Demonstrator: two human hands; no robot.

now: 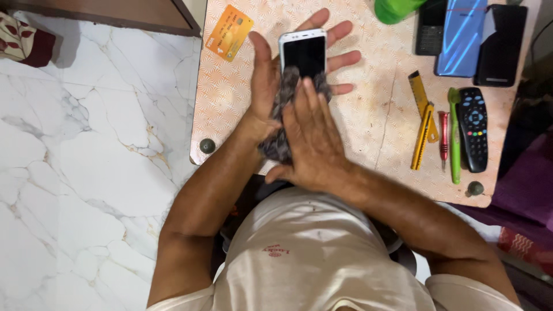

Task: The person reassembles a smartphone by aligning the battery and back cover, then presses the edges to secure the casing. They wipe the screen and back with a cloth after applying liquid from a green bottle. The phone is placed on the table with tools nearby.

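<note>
- Phone (pixel 303 53) could slip: it lies on the open left hand (pixel 271 86), held above the table (pixel 368 121), with no finger curled over its top edge, so a hard push from the right hand might slide it forward off the palm, I judge.
- Cloth (pixel 280 141), a dark patterned rag, is bunched between the two hands and covers the phone's lower end; a loose fold could catch and tug the phone sideways.
- Grit in the cloth, if any, might scratch the dark screen under pressure; whether there is any cannot be told.
- Left fingers (pixel 340 57) are spread wide and nearly flat behind the phone, tips showing past its right side, thumb upright along its left edge. They cradle rather than clamp.
- Right hand (pixel 314 144) lies palm down on the cloth, fingers pressed together and straight, tips touching the phone's lower screen.
- Card (pixel 229 33), orange, lies near on the table to the left, apart from the hands.
- Knife (pixel 422 121), screwdriver (pixel 443 135), green tool (pixel 455 138) and remote (pixel 474 129) lie side by side well to the right; more phones (pixel 461 37) lie at the far edge.
</note>
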